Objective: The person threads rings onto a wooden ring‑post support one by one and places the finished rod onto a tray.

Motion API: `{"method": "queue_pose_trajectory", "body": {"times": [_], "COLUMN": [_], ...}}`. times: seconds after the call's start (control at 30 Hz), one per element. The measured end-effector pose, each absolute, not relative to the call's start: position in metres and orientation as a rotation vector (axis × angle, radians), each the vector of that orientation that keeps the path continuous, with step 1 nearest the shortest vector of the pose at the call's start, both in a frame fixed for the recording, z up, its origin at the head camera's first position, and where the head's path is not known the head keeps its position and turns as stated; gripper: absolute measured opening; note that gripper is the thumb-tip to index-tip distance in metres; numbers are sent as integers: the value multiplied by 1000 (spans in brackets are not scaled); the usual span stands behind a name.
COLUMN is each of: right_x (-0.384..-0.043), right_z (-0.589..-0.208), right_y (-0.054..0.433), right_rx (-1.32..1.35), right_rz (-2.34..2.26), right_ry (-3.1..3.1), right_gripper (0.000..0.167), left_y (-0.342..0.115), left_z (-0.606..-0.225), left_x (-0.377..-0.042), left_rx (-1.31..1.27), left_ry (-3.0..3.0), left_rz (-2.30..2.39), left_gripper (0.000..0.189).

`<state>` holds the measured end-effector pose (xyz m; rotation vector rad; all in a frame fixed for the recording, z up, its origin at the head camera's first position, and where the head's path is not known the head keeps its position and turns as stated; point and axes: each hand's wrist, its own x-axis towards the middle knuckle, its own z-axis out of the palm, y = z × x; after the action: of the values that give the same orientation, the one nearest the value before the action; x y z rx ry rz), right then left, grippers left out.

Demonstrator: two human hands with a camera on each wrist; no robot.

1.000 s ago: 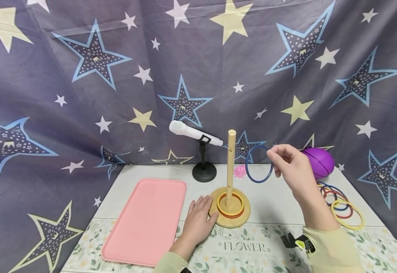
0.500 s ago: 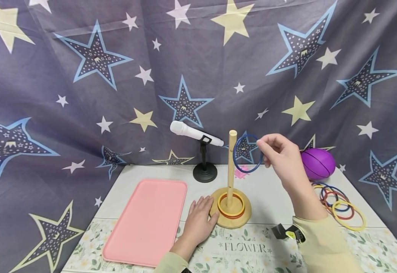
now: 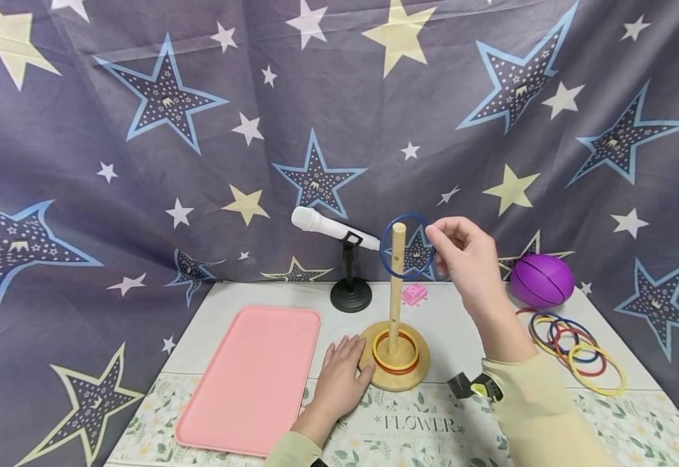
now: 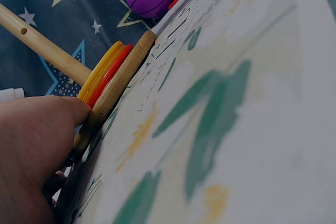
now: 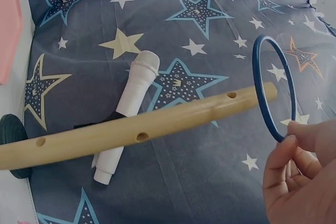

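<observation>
In the head view my right hand (image 3: 469, 266) pinches a thin blue ring (image 5: 256, 74) between thumb and fingertips. The ring stands tilted at the top of a wooden peg (image 3: 395, 292); in the right wrist view the peg's tip shows inside the ring's opening. The peg rises from a round wooden base (image 3: 394, 384). A yellow ring (image 4: 100, 69) and a red one (image 4: 111, 77) lie stacked around its foot. My left hand (image 3: 339, 381) rests with fingers extended, its fingertips and thumb at the base's left edge.
Loose blue, red and yellow rings (image 3: 598, 389) lie overlapping on the right of the table. Behind them is a purple ball (image 3: 542, 280). A white microphone (image 3: 333, 227) on a black stand, a small pink item (image 3: 414, 294) and a pink tray (image 3: 251, 379) are also there.
My right hand has carried the blue ring leftward and upward, from right of the peg to its top. The left hand stays at the base.
</observation>
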<state>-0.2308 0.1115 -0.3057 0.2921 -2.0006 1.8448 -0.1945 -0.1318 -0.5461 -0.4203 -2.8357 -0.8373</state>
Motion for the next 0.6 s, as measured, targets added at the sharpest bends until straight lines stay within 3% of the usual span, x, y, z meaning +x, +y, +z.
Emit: {"method": "queue_pose_trajectory", "body": {"times": [0.6], "right_x": [-236], "right_z": [-323], "right_y": [97], "right_rx": [200], "right_rz": [1895], "right_ry": [-1954], "right_gripper": [27], "left_y": [-133], "left_z": [-546], "left_x": [-195], "left_rx": [-426], "left_ry": [-2841], "left_rz": [-857], "left_gripper": [59]}}
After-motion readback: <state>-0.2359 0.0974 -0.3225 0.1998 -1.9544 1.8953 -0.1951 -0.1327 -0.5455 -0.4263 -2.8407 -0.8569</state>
